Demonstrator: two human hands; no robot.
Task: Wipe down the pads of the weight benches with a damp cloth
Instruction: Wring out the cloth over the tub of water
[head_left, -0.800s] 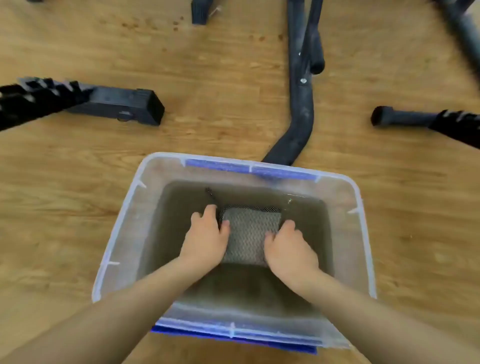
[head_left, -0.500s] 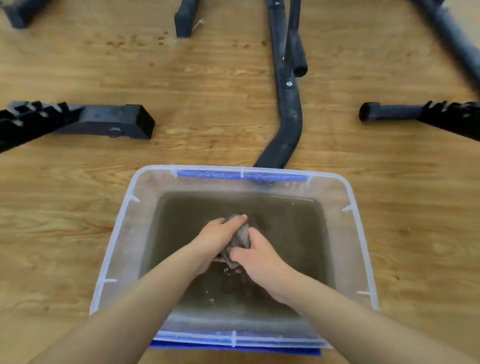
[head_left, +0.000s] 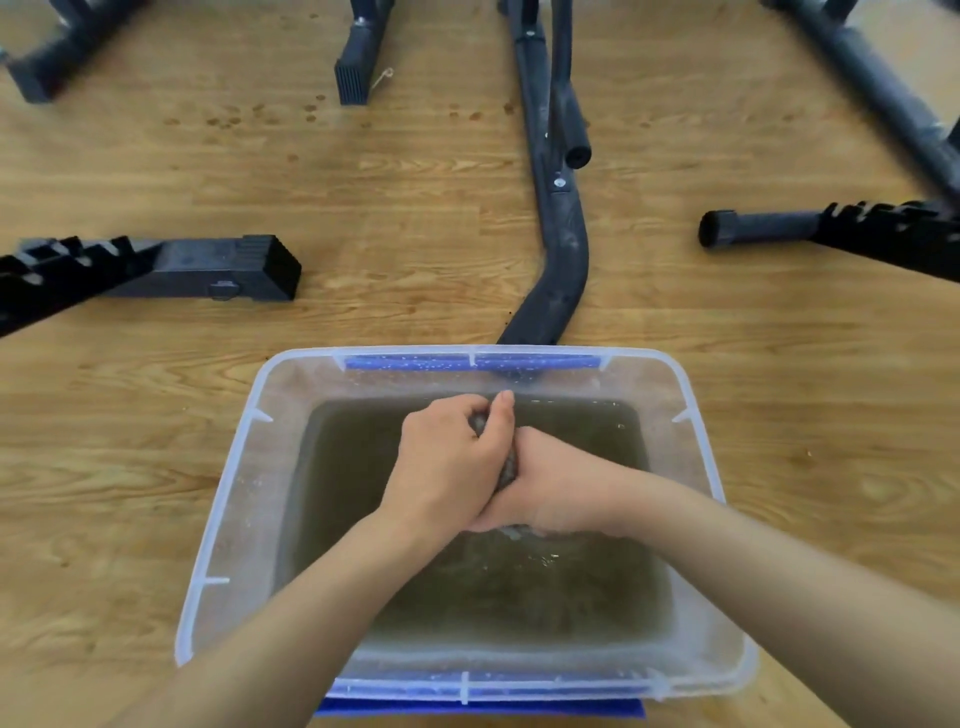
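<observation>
With my left hand (head_left: 447, 467) and right hand (head_left: 550, 488) both in a tight grip around the balled cloth (head_left: 510, 470) above the tub (head_left: 223, 519) water, wringing toward 12 o'clock could splash the wooden floor (head_left: 415, 208), or leave the cloth too wet.

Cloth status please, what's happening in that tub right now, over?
Left hand and right hand both shut on cloth, wringing over the tub. Murky water below. Nothing in the way.

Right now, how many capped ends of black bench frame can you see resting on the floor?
5: far top left, top centre-left, mid left, the tube tip beside the curved central bar, and mid right. More may lie outside the frame.
</observation>
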